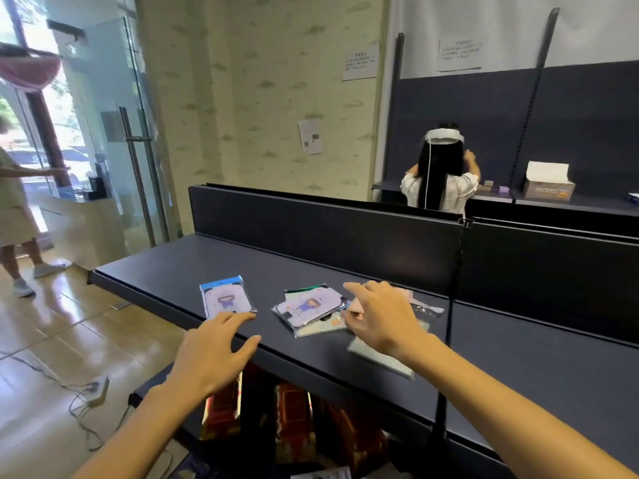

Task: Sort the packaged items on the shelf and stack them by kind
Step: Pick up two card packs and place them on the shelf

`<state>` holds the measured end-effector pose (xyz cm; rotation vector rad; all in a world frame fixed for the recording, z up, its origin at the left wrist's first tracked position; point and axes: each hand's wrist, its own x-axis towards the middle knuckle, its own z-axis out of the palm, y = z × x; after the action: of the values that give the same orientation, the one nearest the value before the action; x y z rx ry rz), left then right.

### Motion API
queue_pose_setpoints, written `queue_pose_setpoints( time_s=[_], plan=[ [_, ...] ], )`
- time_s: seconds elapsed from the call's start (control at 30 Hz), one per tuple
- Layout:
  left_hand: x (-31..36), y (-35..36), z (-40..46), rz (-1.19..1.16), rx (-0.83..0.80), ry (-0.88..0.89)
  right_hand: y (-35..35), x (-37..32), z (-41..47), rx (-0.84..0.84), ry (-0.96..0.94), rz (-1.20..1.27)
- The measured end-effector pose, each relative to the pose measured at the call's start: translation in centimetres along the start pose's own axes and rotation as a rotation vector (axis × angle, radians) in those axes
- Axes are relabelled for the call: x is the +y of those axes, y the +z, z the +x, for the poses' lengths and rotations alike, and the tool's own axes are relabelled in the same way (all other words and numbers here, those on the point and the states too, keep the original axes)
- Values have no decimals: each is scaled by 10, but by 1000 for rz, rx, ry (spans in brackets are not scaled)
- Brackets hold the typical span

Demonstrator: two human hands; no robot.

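Observation:
On the dark shelf [166,271] lies one flat packet with a blue top edge and a purple cartoon figure [227,298], set apart on the left. To its right sits a loose pile of similar packets [309,307], with pink and pale ones partly hidden beneath. My left hand [214,354] hovers with relaxed, spread fingers just in front of the lone packet, fingertips close to its near edge. My right hand [380,316] is spread over the right side of the pile, fingers extended, and covers the pink packets; whether it touches them I cannot tell.
A dark back panel [328,233] rises behind the shelf. Red boxes [294,420] stand on a lower shelf. A person with a headset [441,171] works at a far shelf beside a cardboard box [548,186]. Another person [17,219] stands by the glass door at left.

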<state>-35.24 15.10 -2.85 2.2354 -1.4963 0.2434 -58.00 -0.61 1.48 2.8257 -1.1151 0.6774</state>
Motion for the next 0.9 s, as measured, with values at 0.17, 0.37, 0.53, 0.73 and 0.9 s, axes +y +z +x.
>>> queue_pose_setpoints(
  time_s=[0.17,0.37,0.53,0.73,0.9],
  plan=[
    [-55,16,41,67,-4,-61,30,-17,48,-30,22,-38],
    [-101,37,82,172,-116,-147,60,-34,84,-83,85,-91],
    [-126,56,109,157,-129,-44,81,-58,101,-77,184,-118],
    [-159,60,148,19,-169,203,91,-98,105,-63,340,-156],
    [-181,72,173,-102,-150,393,99,-124,89,-7,531,-201]
  ],
)
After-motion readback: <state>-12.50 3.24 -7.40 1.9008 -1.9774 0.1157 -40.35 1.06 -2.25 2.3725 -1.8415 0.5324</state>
